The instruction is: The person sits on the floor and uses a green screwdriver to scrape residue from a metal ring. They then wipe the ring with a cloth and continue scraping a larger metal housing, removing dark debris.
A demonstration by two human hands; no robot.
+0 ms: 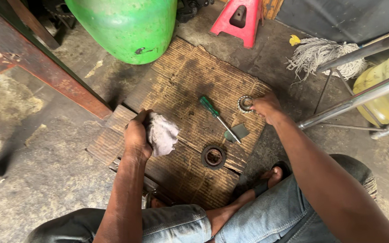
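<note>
My left hand [136, 135] is closed around a crumpled grey rag [162, 133] above a worn sheet of cardboard [190, 81] on the floor. My right hand [266, 107] reaches to the cardboard's right edge and grips a round metal bearing [244, 103] with its fingertips. Between the hands lies a green-handled screwdriver [217, 115], its tip beside a small dark flat piece [238, 132]. A dark rusty ring-shaped seal [213, 156] rests on the cardboard nearer my knees.
A large green drum [127, 27] stands at the back, a red jack stand [240, 20] to its right. A mop head [320, 56], metal tubes [361, 96] and a yellow jug [386, 90] crowd the right. A rusty beam [41, 67] runs along the left.
</note>
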